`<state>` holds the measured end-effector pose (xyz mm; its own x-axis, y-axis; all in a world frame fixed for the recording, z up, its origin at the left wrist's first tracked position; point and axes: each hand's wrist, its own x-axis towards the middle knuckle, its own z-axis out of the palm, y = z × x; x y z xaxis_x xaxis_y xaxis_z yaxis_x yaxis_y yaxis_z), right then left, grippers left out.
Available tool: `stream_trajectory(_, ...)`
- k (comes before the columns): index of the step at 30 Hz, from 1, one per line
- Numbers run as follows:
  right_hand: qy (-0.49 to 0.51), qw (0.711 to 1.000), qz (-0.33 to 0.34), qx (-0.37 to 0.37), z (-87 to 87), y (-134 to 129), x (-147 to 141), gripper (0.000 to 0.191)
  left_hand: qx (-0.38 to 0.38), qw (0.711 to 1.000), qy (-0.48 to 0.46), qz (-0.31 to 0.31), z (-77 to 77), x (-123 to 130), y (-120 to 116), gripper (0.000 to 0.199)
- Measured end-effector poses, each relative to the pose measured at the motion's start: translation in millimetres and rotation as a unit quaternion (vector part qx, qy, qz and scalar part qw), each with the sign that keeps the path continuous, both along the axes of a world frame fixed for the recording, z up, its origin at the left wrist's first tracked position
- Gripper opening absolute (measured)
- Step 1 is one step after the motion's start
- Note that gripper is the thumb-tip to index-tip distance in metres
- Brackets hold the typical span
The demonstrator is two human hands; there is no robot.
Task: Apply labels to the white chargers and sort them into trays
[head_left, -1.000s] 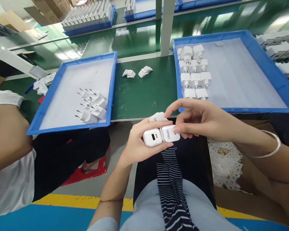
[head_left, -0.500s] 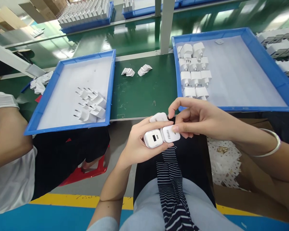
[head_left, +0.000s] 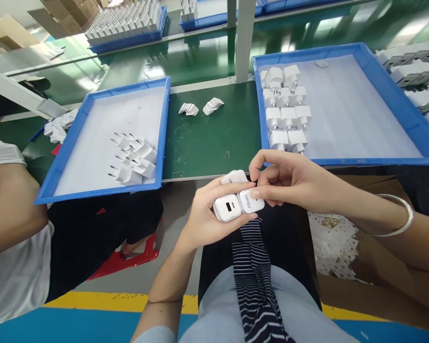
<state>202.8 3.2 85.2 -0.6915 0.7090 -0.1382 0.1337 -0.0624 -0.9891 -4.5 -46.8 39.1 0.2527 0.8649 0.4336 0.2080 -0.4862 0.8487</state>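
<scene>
Over the lap, just off the near edge of the green bench [head_left: 214, 147]: left hand [head_left: 203, 209] closed around two white charger blocks side by side, one showing its ports [head_left: 227, 208], the other a lettered face [head_left: 248, 202]. Third white piece [head_left: 233, 176], partly hidden, sits behind the left index finger. Right hand [head_left: 282, 183] meets the left at the lettered block, thumb on its face; whether its curled fingers pinch the block, cannot tell. On bench: two small fanned stacks of white pieces [head_left: 201, 107], between a blue tray [head_left: 167, 124] of pin-up adapters [head_left: 133, 159] at left and a second blue tray [head_left: 364, 161] with rows of adapters [head_left: 287, 114] at right. Far left: co-worker's gloved hand [head_left: 2, 153].
</scene>
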Motion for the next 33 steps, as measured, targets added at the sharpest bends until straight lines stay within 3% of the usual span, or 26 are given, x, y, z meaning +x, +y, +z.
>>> stream_trajectory(12, -0.034, 0.999, -0.009, 0.002, -3.3, -2.4, 1.9, 0.026, -0.002, 1.0, -0.008, 0.002, -7.7, 3.4, -0.3, 0.048)
stream_trajectory(20, 0.087, 0.995, -0.031, -0.044, -47.7, -11.5, -2.7, 0.035, -0.005, 0.999, -0.051, 0.011, -19.4, 1.3, -0.6, 0.05)
stream_trajectory(23, 0.14, 0.989, -0.035, -0.035, -55.6, -18.2, -3.8, 0.033, 0.007, 0.997, -0.078, -0.003, -19.6, 1.4, -0.5, 0.051)
stream_trajectory(27, 0.158, 0.985, -0.066, -0.014, -48.0, -14.3, -2.9, 0.039, 0.016, 0.996, -0.09, -0.018, -16.4, 0.8, 0.2, 0.053)
stream_trajectory(30, 0.144, 0.985, -0.098, 0.016, -38.1, -5.1, -3.2, 0.031, 0.013, 0.995, -0.098, -0.029, -15.3, -0.1, 0.3, 0.055)
stream_trajectory(33, 0.152, 0.986, -0.066, 0.03, -30.3, 1.9, -4.9, 0.027, -0.003, 0.994, -0.095, -0.052, -15.1, -0.5, 0.2, 0.052)
